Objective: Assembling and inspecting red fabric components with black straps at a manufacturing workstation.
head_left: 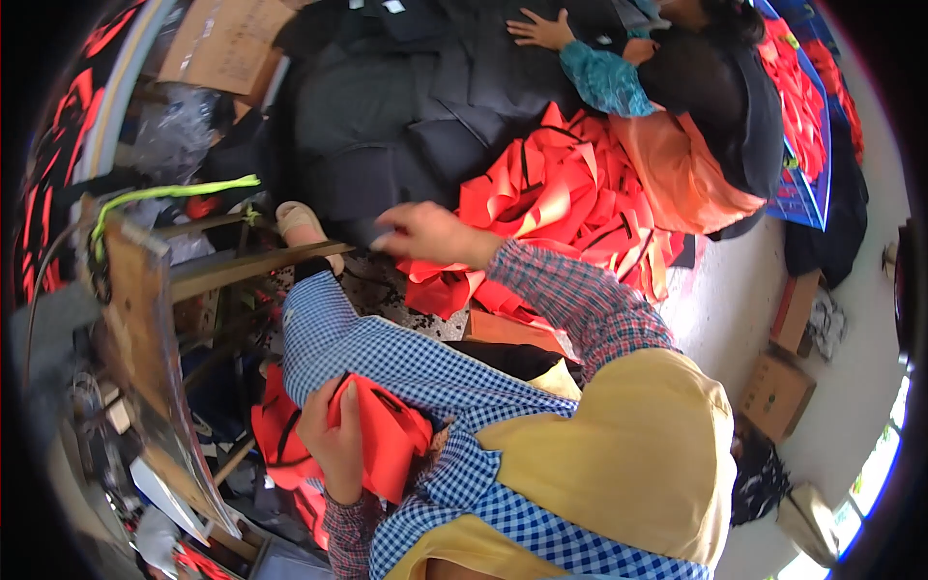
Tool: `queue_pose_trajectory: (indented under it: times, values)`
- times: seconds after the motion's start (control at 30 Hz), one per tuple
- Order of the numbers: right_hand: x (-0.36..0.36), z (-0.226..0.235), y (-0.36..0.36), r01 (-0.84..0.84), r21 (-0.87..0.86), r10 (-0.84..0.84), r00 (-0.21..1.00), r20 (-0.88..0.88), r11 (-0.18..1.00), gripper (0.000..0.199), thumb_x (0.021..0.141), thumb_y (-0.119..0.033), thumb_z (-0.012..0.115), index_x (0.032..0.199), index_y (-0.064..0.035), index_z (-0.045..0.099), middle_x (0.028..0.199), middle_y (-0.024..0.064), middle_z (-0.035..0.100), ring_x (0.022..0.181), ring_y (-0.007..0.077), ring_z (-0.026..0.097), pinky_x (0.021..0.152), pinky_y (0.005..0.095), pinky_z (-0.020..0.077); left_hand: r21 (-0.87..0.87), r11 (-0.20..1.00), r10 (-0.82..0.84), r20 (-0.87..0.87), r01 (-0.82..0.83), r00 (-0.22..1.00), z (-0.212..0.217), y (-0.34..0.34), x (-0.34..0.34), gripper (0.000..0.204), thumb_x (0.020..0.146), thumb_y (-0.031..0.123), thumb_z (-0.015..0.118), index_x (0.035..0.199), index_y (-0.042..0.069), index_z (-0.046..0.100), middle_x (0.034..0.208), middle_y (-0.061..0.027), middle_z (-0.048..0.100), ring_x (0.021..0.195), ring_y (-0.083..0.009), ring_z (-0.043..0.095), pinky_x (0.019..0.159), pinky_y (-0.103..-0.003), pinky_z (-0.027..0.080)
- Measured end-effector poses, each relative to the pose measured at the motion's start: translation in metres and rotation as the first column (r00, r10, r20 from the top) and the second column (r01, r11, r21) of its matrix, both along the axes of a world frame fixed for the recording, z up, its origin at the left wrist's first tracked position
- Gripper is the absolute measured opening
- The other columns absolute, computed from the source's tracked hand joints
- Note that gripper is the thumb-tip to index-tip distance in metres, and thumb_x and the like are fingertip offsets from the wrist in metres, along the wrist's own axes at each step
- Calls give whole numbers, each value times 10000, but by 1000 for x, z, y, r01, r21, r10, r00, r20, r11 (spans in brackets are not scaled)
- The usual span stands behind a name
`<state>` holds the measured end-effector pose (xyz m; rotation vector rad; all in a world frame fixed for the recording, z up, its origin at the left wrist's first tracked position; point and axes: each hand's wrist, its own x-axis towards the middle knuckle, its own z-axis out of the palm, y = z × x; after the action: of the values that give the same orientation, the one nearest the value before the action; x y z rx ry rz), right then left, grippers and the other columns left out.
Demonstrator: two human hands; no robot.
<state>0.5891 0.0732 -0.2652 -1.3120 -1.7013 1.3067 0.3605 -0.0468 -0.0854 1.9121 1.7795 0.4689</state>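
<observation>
My left hand (333,440) is closed on a red fabric piece (391,440) over my lap, thumb on top of the folded cloth. More red cloth with a black strip (280,425) hangs beside that hand, toward the wooden table. My right hand (435,235) is raised over the near edge of the large red fabric pile (565,184). Its fingers are somewhat blurred but look apart, and I see nothing in them. Several red pieces in the pile carry black strips.
A worn wooden table (145,319) with a yellow-green cord (174,191) stands at left. Black fabric (377,106) is heaped ahead. Another person's hand (541,29) rests on it. Cardboard boxes (776,394) and a blue crate (810,193) of red cloth are at right.
</observation>
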Motion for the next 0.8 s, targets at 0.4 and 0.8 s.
queue_pose_trajectory:
  times: [0.4,0.8]
  values:
    - [-145,213,-50,-568,309,630,761,-156,763,197,797,-89,718,949,-8,622,772,32,644,697,65,568,619,239,465,184,982,-115,358,51,927,60,-32,-125,311,950,243,523,1107,-20,571,982,-117,611,877,-149,576,780,-275,452]
    - [-185,281,-21,-629,192,652,676,-344,753,347,851,-211,703,1107,0,604,1014,45,670,905,94,625,777,241,489,204,975,-13,455,-90,891,122,-49,-159,279,917,219,583,999,-47,571,785,-97,560,706,-139,520,665,-268,437]
